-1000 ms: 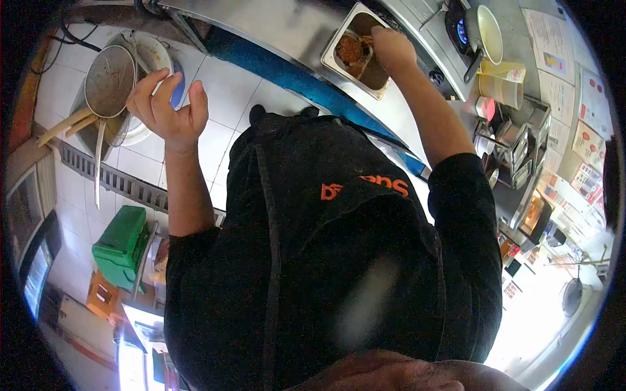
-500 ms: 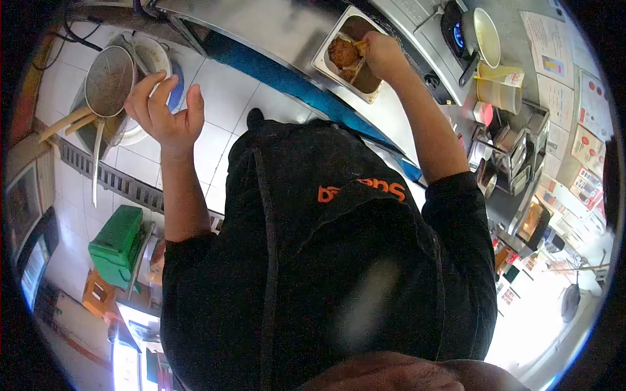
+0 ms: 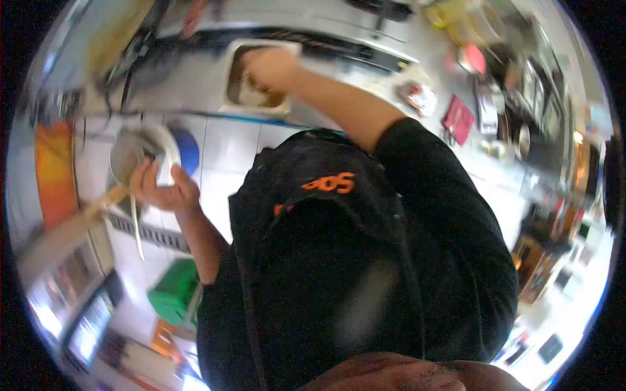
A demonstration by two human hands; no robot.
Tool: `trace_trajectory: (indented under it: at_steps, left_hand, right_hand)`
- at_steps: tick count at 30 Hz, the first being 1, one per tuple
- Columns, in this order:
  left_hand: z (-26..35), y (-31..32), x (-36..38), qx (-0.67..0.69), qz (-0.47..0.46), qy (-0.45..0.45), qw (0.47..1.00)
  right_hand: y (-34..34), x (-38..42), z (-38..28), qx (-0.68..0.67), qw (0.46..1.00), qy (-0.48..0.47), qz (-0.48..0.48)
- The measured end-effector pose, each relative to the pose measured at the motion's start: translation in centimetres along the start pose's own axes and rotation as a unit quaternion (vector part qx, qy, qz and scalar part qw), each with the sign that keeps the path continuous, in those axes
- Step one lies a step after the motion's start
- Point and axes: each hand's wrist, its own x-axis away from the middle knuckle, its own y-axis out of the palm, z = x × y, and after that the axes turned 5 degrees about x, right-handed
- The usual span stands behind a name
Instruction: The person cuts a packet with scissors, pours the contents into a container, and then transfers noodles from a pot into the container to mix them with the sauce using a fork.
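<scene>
A rectangular metal pan [image 3: 229, 102] sits on the steel counter, with brown fried-looking food [image 3: 272, 99] inside. My right hand [image 3: 272, 68] reaches into this pan from above, closed and smeared by motion. Its fingertips are hidden, so what it grips cannot be made out. Off to the left, my left hand [image 3: 168, 188] hangs in the air, palm up with its fingers apart and nothing in it. Below it, seen from above, are a mesh strainer [image 3: 126, 155] with a wooden handle and a round white bucket [image 3: 175, 144].
A blue round thing [image 3: 189, 148] stands beside the bucket on white floor tiles. A green bin [image 3: 172, 293] is at lower left, near a floor drain grate [image 3: 153, 234]. On the right are a pink-lidded tub [image 3: 472, 58], a crumpled wrapper [image 3: 419, 98] and a dark red packet [image 3: 459, 119].
The view has turned and shifted, so the pan now appears farther left. My right hand is still at the pan, covering more of the food. My left hand stays raised and appears lower.
</scene>
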Motion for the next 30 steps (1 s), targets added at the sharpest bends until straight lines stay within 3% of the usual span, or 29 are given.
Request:
trace_trajectory:
  at_steps: [1, 2, 3, 5, 6, 8, 10, 11, 13, 14, 17, 20, 21, 22, 23, 24, 26, 29, 30]
  left_hand:
    - [2.0, 1.2, -0.5, 0.012, 0.000, 0.010, 1.000]
    - [3.9, 2.4, -1.2, 0.023, 0.000, 0.020, 1.000]
    - [5.7, 3.7, -2.2, 0.047, -0.008, 0.042, 0.998]
    - [9.9, 6.0, -4.4, 0.093, -0.017, 0.062, 0.994]
    - [12.5, 7.6, -5.8, 0.142, -0.040, 0.082, 0.986]
    - [17.3, 10.1, -8.2, 0.226, -0.087, 0.112, 0.964]
    - [22.3, 12.2, -11.0, 0.256, -0.213, 0.139, 0.933]
    - [25.0, 13.2, -12.3, 0.259, -0.279, 0.147, 0.913]
    - [29.5, 15.8, -13.8, 0.283, -0.306, 0.181, 0.891]
    - [31.2, 16.8, -14.0, 0.294, -0.320, 0.193, 0.880]
    - [34.6, 18.7, -13.2, 0.324, -0.372, 0.070, 0.867]
    - [35.9, 21.7, -11.3, 0.336, -0.557, -0.181, 0.737]
    - [36.0, 23.3, -10.7, 0.278, -0.652, -0.187, 0.680]
    - [35.9, 25.0, -9.7, 0.216, -0.736, -0.193, 0.612]
    - [35.4, 26.9, -7.1, 0.216, -0.731, -0.158, 0.628]
    - [34.7, 28.8, -3.6, 0.215, -0.727, -0.121, 0.640]
    - [34.1, 32.5, 3.6, 0.245, -0.608, -0.060, 0.753]
    - [36.5, 35.0, 5.9, 0.284, -0.638, -0.165, 0.697]
    - [37.0, 34.9, 5.6, 0.267, -0.643, -0.131, 0.706]
  right_hand:
    - [-3.2, 2.1, -1.4, -0.048, 0.998, 0.023, 0.025]
    - [-1.0, 0.6, -1.0, 0.001, 0.997, 0.039, 0.072]
    - [-4.0, 3.0, -1.4, -0.018, 0.999, 0.012, 0.039]
    - [-1.8, 3.8, -1.3, 0.063, 0.986, 0.007, 0.151]
    - [-2.9, 4.9, -0.6, 0.063, 0.995, -0.023, 0.070]
    - [-0.6, 4.1, 0.2, 0.035, 0.993, -0.037, 0.111]
    - [0.7, 3.8, 0.5, -0.167, 0.973, 0.030, 0.159]
    - [0.0, 5.1, 1.5, -0.347, 0.916, -0.017, 0.201]
    - [-1.1, 9.2, 4.1, -0.606, 0.750, -0.097, 0.248]
    - [-1.7, 11.4, 5.4, -0.690, 0.664, -0.131, 0.256]
    - [-2.1, 16.8, 10.2, -0.781, 0.545, -0.177, 0.249]
    - [1.8, 25.3, 17.1, -0.646, 0.724, 0.100, 0.222]
    - [-1.4, 29.7, 18.7, -0.624, 0.739, 0.178, 0.180]
    - [0.2, 32.2, 20.1, -0.720, 0.613, 0.267, 0.187]
    - [1.4, 35.4, 21.7, -0.714, 0.600, 0.266, 0.244]
    - [1.4, 38.2, 23.0, -0.679, 0.598, 0.333, 0.266]
    - [1.4, 42.7, 24.5, -0.659, 0.572, 0.357, 0.333]
    - [1.2, 45.2, 25.6, -0.670, 0.489, 0.369, 0.420]
    - [0.8, 45.3, 25.7, -0.660, 0.490, 0.369, 0.434]
